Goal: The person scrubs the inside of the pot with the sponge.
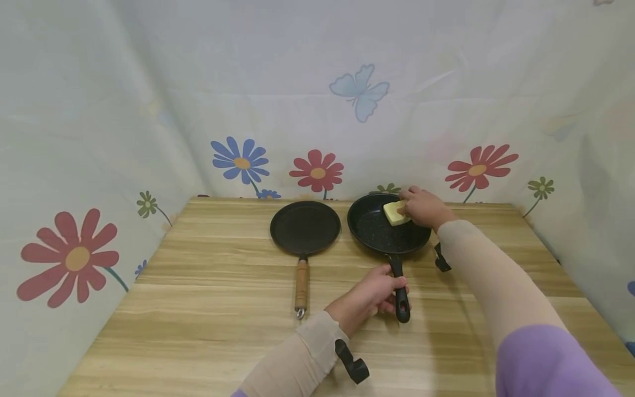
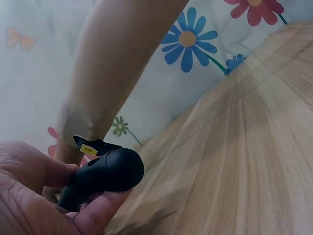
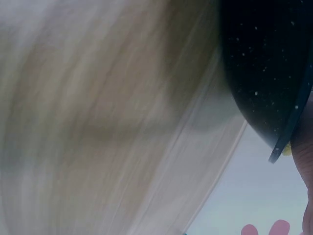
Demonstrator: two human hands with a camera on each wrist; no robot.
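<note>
A black speckled frying pan (image 1: 372,229) stands at the right of the table's far side. My left hand (image 1: 379,289) holds its black handle (image 1: 401,303); in the left wrist view, thumb and fingers close round the handle's end (image 2: 117,169), above the wood. My right hand (image 1: 426,208) grips a pale yellow sponge (image 1: 393,213) against the pan's inner far-right side. From the right wrist, the pan's outer side (image 3: 264,63) fills the upper right, with only a bit of sponge (image 3: 287,149) beside the hand (image 3: 304,156); most of its fingers are hidden.
Left of the frying pan lies a flat round black pan (image 1: 305,226) with a wooden handle (image 1: 301,284) pointing toward me. Both are on a wood-grain table (image 1: 208,309). A white curtain (image 1: 268,82) printed with flowers hangs behind and at the sides.
</note>
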